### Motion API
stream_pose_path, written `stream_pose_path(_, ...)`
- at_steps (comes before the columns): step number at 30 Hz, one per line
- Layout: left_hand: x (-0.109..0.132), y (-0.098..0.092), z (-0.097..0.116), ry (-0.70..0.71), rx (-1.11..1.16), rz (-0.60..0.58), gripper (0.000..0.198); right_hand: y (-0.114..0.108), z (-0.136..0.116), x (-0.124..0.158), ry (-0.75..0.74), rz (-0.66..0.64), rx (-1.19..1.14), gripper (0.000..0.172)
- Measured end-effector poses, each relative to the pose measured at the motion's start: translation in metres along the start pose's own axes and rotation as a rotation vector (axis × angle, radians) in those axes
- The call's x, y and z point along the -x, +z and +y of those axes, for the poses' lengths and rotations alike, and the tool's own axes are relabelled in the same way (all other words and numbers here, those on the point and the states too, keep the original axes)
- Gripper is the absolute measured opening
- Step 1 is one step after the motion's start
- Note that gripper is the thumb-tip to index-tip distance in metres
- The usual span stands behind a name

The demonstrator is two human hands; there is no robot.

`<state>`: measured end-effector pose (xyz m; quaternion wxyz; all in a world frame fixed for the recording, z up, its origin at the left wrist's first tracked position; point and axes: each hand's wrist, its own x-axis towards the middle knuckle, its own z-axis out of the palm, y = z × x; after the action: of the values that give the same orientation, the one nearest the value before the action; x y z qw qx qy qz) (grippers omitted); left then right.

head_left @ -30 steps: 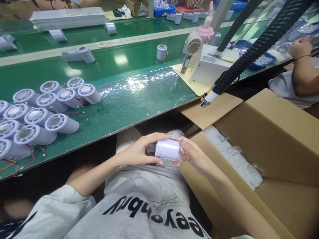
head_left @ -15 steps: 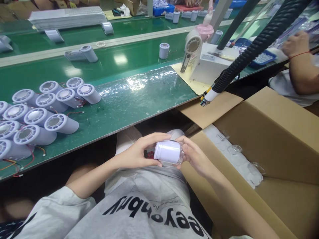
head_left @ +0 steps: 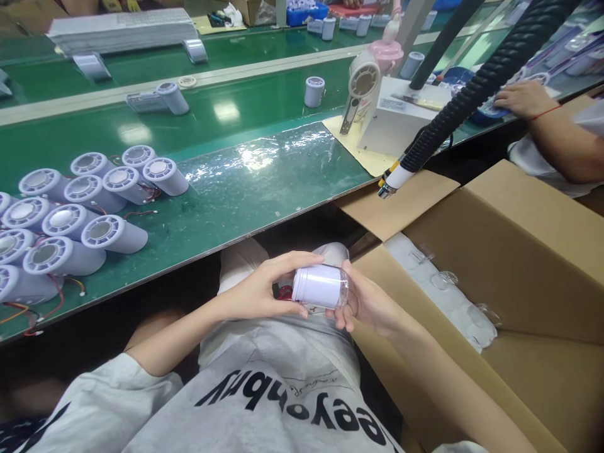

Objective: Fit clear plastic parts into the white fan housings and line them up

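Over my lap, my left hand (head_left: 267, 286) has its thumb and fingers closed round a pale lavender cylindrical housing (head_left: 317, 286), which lies on its side. A clear plastic cap (head_left: 344, 288) covers the housing's right end. My right hand (head_left: 365, 299) cups that capped end, palm against it and fingertips curled below. Something red and dark (head_left: 285, 292) shows between my left palm and the housing's left end; its kind is partly hidden. To the left on the bench stand several lavender cylinders with vented round tops (head_left: 111, 233), wires trailing from some.
An open cardboard box (head_left: 519, 277) at my right holds a pale tray (head_left: 438, 296) with clear caps. A black coiled hose (head_left: 453, 119) hangs above it. Behind are a white machine box (head_left: 401, 113), a handheld fan (head_left: 363, 85) and a green belt (head_left: 255, 94). A co-worker's hand (head_left: 526, 99) is far right.
My right fingers have loosened from round the clear cap, and the palm now faces its end. My left hand keeps its hold. The co-worker's hand has moved down and left.
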<state>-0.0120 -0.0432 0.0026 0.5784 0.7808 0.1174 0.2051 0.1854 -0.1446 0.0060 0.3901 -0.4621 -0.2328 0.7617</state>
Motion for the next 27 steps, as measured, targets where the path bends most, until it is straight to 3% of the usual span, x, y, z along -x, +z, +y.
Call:
stream_pose_path(7, 0.001, 0.0, -0.001, -0.064, 0.033, 0.012, 0.074, 0.0, 0.0, -0.005, 0.101, -0.011, -0.083, 0.066)
stream_pose_path(13, 0.001, -0.002, -0.003, -0.071, 0.043, 0.009, 0.078, -0.001, 0.003, -0.007, 0.062, 0.004, -0.087, 0.061)
stream_pose_path(20, -0.001, -0.004, -0.003, 0.136, -0.091, -0.006, 0.073, 0.002, -0.001, 0.001, -0.035, 0.024, -0.015, 0.065)
stream_pose_path(27, -0.001, -0.008, 0.001, 0.178, -0.148, 0.034, 0.071, -0.005, -0.003, 0.009, 0.009, 0.016, -0.054, 0.061)
